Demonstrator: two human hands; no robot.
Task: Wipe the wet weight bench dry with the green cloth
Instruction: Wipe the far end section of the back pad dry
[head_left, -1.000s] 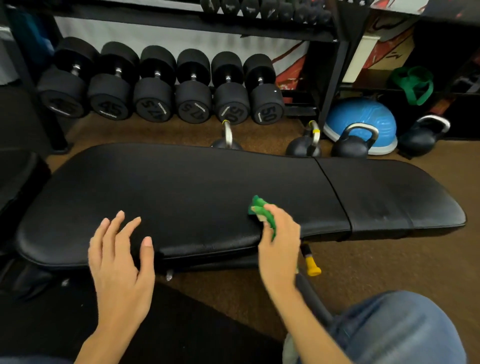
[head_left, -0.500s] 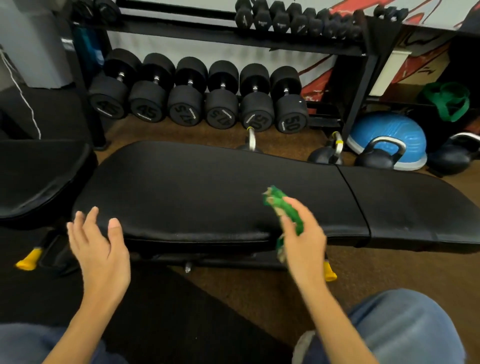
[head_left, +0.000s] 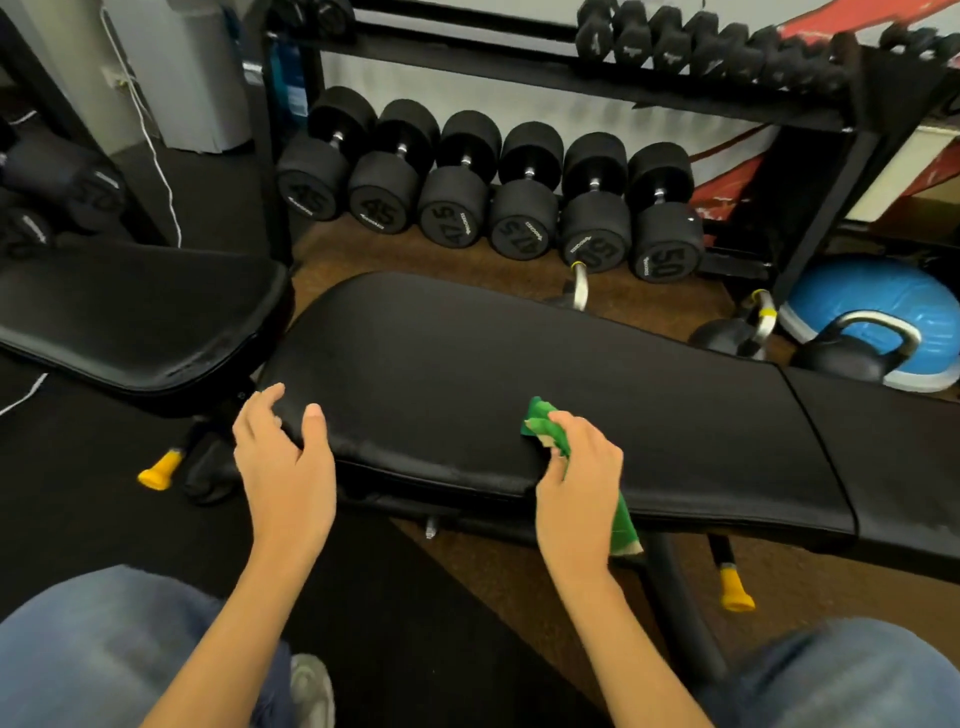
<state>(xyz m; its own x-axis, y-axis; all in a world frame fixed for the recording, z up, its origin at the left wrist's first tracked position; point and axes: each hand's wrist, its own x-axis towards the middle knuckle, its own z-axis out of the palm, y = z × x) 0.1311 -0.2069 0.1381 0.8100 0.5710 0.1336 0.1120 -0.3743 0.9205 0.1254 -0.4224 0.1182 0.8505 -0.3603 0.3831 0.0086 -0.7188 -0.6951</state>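
The black padded weight bench (head_left: 467, 364) lies flat across the middle of the head view, with its shorter seat pad (head_left: 893, 457) to the right. My right hand (head_left: 576, 467) grips the bunched green cloth (head_left: 543, 423) and holds it on the pad near the front edge; one end of the cloth hangs down below the hand. My left hand (head_left: 283, 452) curls over the bench's near left corner, thumb on top. Wet patches are hard to tell on the shiny black surface.
A second black bench pad (head_left: 130, 317) sits at the left. Behind stands a rack of heavy dumbbells (head_left: 493, 192), with kettlebells (head_left: 841, 353) and a blue balance dome (head_left: 872, 306) at the right. Yellow-capped bench feet (head_left: 735, 597) stick out below. My knees are at the bottom.
The view has shifted left along the bench. My left hand moved from hovering at the front edge onto the bench's left corner. My right hand carried the cloth leftward on the pad.
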